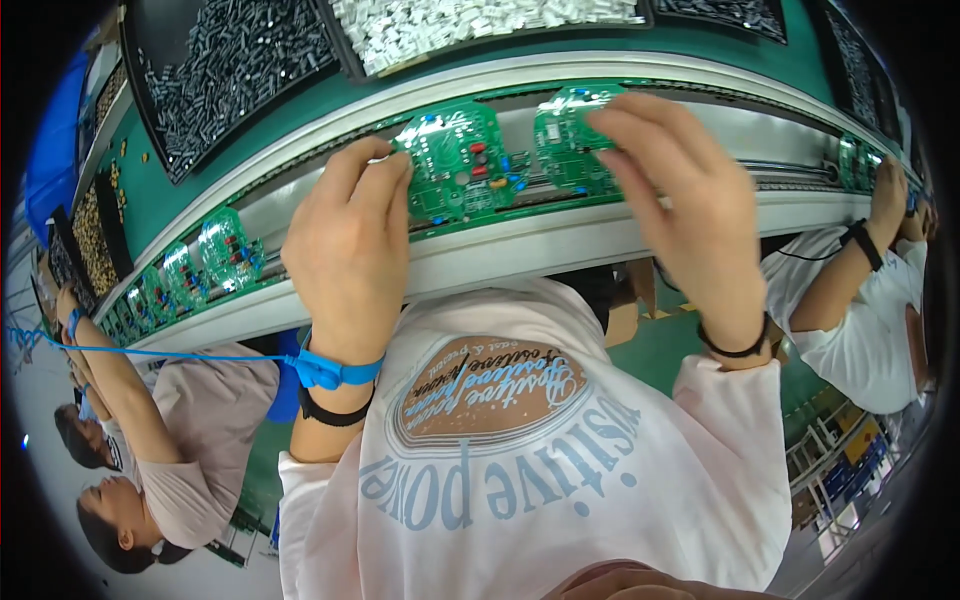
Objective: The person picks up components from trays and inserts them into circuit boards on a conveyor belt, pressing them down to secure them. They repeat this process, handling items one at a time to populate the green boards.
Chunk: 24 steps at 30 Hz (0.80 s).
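left hand (348, 235) pinching by one populated circuit board (452, 165), can't tell on what; right hand (690, 190) blurry, fingers parted over the neighbouring board (568, 142)

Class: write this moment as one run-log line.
left hand: at left edge of green circuit board | right hand: over next board to the right | beyond: dark parts, white parts in trays

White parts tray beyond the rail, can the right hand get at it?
Probably yes: between the right hand and the tray, mainly the far rail and green tabletop show; neither looks blocking.
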Available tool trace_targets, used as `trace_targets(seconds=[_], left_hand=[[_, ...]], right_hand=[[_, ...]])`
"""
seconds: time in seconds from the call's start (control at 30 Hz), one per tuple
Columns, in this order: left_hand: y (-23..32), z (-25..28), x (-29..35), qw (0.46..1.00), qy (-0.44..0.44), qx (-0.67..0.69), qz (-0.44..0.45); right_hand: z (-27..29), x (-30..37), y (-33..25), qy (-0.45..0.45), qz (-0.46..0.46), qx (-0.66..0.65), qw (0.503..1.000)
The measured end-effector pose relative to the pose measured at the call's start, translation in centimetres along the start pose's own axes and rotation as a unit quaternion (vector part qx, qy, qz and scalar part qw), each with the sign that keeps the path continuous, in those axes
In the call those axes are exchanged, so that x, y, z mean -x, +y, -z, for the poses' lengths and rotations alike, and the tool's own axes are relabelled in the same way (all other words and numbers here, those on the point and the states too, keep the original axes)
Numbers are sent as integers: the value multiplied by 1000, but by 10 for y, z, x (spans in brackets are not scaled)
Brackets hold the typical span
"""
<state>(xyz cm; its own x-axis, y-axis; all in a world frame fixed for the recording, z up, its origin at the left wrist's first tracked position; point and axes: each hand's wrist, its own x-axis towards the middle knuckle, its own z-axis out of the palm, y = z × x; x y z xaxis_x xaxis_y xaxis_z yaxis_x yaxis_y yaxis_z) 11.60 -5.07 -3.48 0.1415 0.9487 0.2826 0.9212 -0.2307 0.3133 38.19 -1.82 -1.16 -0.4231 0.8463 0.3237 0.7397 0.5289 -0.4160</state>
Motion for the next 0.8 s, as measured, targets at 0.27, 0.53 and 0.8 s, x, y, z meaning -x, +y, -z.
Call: trace_targets(seconds=[0.27,0.53,0.8], left_hand=[[-13,8,0,999,-20,-33,14],[-10,35,-21,997,4,-43,-69],[41,-2,-129,948,22,11,-317]], right_hand=[[64,-82,122,7,-48,206,977],[31,-139,173,39,0,73,997],[32,-118,169,30,-99,-307,946]])
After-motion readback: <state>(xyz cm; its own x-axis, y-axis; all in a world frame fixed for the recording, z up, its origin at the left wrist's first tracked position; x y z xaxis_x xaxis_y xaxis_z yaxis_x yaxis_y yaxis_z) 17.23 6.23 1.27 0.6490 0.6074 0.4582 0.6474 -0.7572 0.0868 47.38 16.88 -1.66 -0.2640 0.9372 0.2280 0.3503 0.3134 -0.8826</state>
